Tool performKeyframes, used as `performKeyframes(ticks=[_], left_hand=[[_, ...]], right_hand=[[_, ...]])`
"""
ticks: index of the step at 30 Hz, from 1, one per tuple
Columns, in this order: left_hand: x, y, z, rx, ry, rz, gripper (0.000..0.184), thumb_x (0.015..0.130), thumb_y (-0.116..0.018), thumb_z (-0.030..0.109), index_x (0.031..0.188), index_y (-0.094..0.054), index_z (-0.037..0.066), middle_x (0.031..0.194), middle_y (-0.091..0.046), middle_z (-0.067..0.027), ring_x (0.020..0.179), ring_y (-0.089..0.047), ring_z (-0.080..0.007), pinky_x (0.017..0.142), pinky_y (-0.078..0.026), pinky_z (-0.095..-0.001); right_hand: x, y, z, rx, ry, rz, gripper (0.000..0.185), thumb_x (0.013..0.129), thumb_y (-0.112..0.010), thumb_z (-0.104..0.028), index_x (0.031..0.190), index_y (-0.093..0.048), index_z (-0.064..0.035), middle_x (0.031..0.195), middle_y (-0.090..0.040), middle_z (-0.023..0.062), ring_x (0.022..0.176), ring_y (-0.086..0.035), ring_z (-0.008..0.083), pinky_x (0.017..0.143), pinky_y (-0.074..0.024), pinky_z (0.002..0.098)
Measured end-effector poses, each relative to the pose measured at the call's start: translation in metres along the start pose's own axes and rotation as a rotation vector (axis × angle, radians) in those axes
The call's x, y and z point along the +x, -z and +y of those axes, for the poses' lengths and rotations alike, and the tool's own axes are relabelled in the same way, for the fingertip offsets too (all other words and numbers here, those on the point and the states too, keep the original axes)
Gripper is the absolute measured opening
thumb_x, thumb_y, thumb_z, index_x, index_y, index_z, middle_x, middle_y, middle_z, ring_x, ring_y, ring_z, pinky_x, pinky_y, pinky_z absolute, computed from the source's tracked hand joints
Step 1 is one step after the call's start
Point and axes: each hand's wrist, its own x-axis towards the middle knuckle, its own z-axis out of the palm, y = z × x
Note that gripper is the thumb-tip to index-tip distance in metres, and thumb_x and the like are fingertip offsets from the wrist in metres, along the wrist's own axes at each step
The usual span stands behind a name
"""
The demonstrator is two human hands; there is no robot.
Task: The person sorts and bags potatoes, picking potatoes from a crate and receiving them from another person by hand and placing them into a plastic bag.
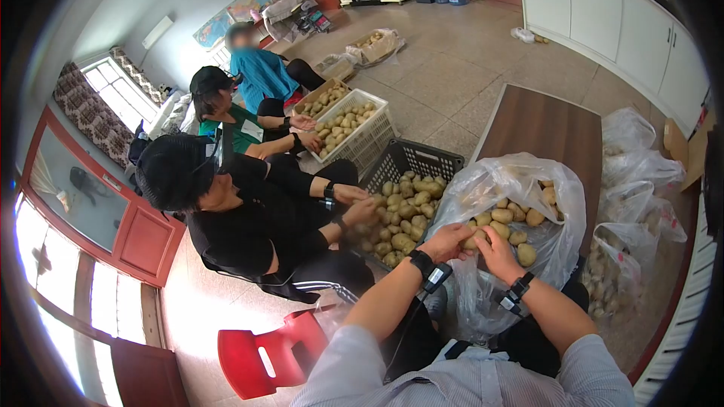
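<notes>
My left hand (448,243) and my right hand (498,253) meet over the near edge of a clear plastic bag (460,203). Between them is a potato (473,241), with the fingers of both hands curled against it. Inside the spread bag lie several loose potatoes (526,255), just beyond my right hand. Left of my left hand stands a black plastic crate (445,157), well filled with potatoes (407,211). Each of my wrists wears a dark strap with a small device.
A co-worker in black (226,215) sits at the black crate, hands over its potatoes. Beyond are two more people, a white crate (385,117) and boxes of potatoes. A brown table (539,124) stands ahead. Filled plastic bags (633,181) line the right side; a red chair (264,358) is lower left.
</notes>
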Motion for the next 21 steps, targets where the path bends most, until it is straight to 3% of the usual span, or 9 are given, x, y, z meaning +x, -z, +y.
performKeyframes(ticks=[2, 4, 6, 8, 12, 13, 19, 20, 21], left_hand=[[0.004, 0.008, -0.003, -0.011, -0.033, 0.041, 0.032, 0.097, -0.054, 0.033, 0.112, -0.054, 0.005, 0.095, -0.063, -0.0062, 0.072, -0.065, -0.0185, 0.054, -0.051, -0.03], [0.001, 0.011, 0.002, -0.05, -0.066, 0.073, 0.031, 0.097, -0.054, 0.032, 0.111, -0.055, 0.004, 0.096, -0.063, -0.0065, 0.072, -0.064, -0.0184, 0.055, -0.051, -0.0304], [-0.007, 0.015, 0.01, -0.091, -0.094, 0.103, 0.03, 0.098, -0.053, 0.031, 0.11, -0.056, 0.004, 0.096, -0.063, -0.0069, 0.071, -0.063, -0.0183, 0.055, -0.051, -0.0309], [-0.017, 0.012, 0.018, -0.189, -0.201, 0.178, 0.032, 0.095, -0.057, 0.031, 0.114, -0.055, 0.005, 0.098, -0.064, -0.0095, 0.071, -0.063, -0.021, 0.058, -0.052, -0.0324], [0.002, 0.063, 0.003, -0.308, -0.268, 0.336, 0.033, 0.097, -0.054, 0.028, 0.119, -0.052, 0.003, 0.102, -0.063, -0.0126, 0.076, -0.064, -0.0262, 0.063, -0.055, -0.0359], [0.005, 0.073, 0.003, -0.311, -0.282, 0.372, 0.034, 0.097, -0.053, 0.027, 0.121, -0.051, 0.003, 0.102, -0.063, -0.0132, 0.076, -0.064, -0.0267, 0.064, -0.056, -0.0365], [0.006, 0.13, -0.021, -0.374, -0.402, 0.451, 0.035, 0.097, -0.053, 0.027, 0.123, -0.05, 0.004, 0.102, -0.063, -0.0147, 0.077, -0.065, -0.0283, 0.063, -0.057, -0.0389], [0.003, 0.143, -0.027, 0.357, -0.568, 0.604, 0.034, 0.096, -0.055, 0.028, 0.12, -0.052, 0.004, 0.1, -0.064, -0.0137, 0.079, -0.065, -0.0285, 0.063, -0.057, -0.0384], [-0.003, 0.145, -0.026, 0.738, -0.621, 0.634, 0.033, 0.095, -0.056, 0.028, 0.119, -0.054, 0.004, 0.099, -0.064, -0.0132, 0.079, -0.065, -0.0286, 0.063, -0.057, -0.0381]], right_hand=[[-0.002, 0.003, 0.003, 0.041, -0.01, 0.01, 0.036, 0.094, -0.058, -0.025, 0.119, -0.053, -0.0002, 0.101, -0.063, 0.0213, 0.092, -0.062, 0.0352, 0.079, -0.048, 0.0396], [-0.005, 0.008, 0.016, -0.194, 0.042, 0.123, 0.036, 0.091, -0.06, -0.025, 0.117, -0.055, -0.001, 0.096, -0.064, 0.0206, 0.088, -0.061, 0.0377, 0.077, -0.0481, 0.0433], [-0.008, 0.013, 0.036, -0.359, 0.122, 0.179, 0.038, 0.085, -0.065, -0.022, 0.117, -0.055, -0.0039, 0.104, -0.061, 0.0178, 0.098, -0.058, 0.0362, 0.083, -0.0458, 0.0448], [-0.02, 0.021, 0.041, -0.703, -0.047, 0.245, 0.043, 0.079, -0.069, -0.02, 0.117, -0.054, -0.0059, 0.113, -0.055, 0.0144, 0.109, -0.052, 0.0355, 0.089, -0.0425, 0.0465], [-0.035, 0.029, 0.065, -0.8, -0.133, 0.286, 0.053, 0.073, -0.076, -0.019, 0.119, -0.052, -0.0088, 0.122, -0.048, 0.0134, 0.117, -0.045, 0.0364, 0.093, -0.0398, 0.0486], [-0.035, 0.027, 0.072, -0.754, -0.262, 0.22, 0.061, 0.07, -0.076, -0.017, 0.124, -0.049, -0.0114, 0.129, -0.044, 0.0152, 0.121, -0.042, 0.0386, 0.094, -0.0406, 0.0508], [-0.036, 0.026, 0.087, -0.735, -0.31, 0.202, 0.066, 0.072, -0.07, -0.009, 0.132, -0.044, -0.0139, 0.137, -0.039, 0.0195, 0.125, -0.041, 0.0414, 0.095, -0.0435, 0.0525], [-0.037, 0.026, 0.092, -0.729, -0.276, 0.213, 0.065, 0.072, -0.069, -0.007, 0.132, -0.045, -0.0136, 0.137, -0.039, 0.0198, 0.124, -0.042, 0.0418, 0.095, -0.0435, 0.0521], [-0.037, 0.027, 0.093, -0.725, -0.242, 0.219, 0.061, 0.074, -0.064, -0.004, 0.132, -0.046, -0.0129, 0.135, -0.04, 0.0194, 0.121, -0.044, 0.0424, 0.094, -0.044, 0.0516]])
